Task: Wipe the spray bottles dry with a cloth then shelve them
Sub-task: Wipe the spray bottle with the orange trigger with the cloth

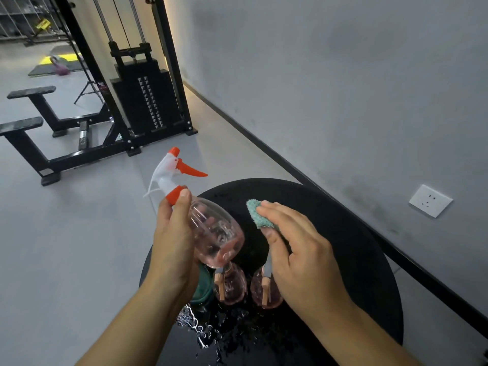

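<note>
My left hand (173, 241) grips a clear pink spray bottle (216, 233) by its neck, tilted so the white and orange trigger head (174, 167) points up and away. My right hand (298, 249) holds a small teal cloth (257, 213) just right of the bottle, a short gap apart from it. Below my hands, two more pink spray bottles (231, 285) (260, 289) stand on the round black table (343, 233). A green bottle (202, 286) stands beside them, partly hidden by my left wrist.
Water drops and a puddle (200, 331) lie on the table's near side. A black weight-stack machine (142, 99) and its bench frame (39, 128) stand on the grey floor to the far left. A grey wall with a white socket (430, 200) runs along the right.
</note>
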A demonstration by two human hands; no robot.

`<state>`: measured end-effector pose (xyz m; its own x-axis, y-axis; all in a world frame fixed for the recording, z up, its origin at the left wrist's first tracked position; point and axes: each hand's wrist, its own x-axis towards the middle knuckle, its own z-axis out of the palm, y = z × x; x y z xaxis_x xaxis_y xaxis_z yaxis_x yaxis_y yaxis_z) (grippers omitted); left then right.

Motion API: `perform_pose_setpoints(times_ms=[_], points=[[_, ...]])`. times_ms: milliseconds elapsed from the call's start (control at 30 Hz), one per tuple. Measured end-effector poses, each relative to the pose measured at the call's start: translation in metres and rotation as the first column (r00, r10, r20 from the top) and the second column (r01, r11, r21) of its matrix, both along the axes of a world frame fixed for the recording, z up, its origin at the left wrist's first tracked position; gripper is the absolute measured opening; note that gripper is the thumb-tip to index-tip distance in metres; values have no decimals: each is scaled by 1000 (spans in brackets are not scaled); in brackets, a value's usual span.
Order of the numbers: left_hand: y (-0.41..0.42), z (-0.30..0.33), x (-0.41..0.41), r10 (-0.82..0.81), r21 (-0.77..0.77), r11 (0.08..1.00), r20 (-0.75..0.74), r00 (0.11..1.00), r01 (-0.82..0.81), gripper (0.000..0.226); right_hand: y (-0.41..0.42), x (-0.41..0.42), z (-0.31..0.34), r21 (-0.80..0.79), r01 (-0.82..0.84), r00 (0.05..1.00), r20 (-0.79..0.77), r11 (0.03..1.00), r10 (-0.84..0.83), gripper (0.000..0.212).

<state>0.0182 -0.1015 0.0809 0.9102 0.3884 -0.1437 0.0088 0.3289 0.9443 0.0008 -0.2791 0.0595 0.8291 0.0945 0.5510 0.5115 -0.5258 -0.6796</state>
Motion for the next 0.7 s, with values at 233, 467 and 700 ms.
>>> perform_pose_setpoints(times_ms=[233,467,700], points=[[-3,-3,0,-59,12,998,-124,990,61,39,-5,2,-3,-80,32,999,14,996,-31,38],[3,-11,2,-200,-28,980,-203,959,199,25,-9,5,-6,-144,27,998,58,989,-18,42],[1,-9,0,-282,15,955,-249,927,295,43,-10,6,-4,-145,32,997,69,989,-23,42]])
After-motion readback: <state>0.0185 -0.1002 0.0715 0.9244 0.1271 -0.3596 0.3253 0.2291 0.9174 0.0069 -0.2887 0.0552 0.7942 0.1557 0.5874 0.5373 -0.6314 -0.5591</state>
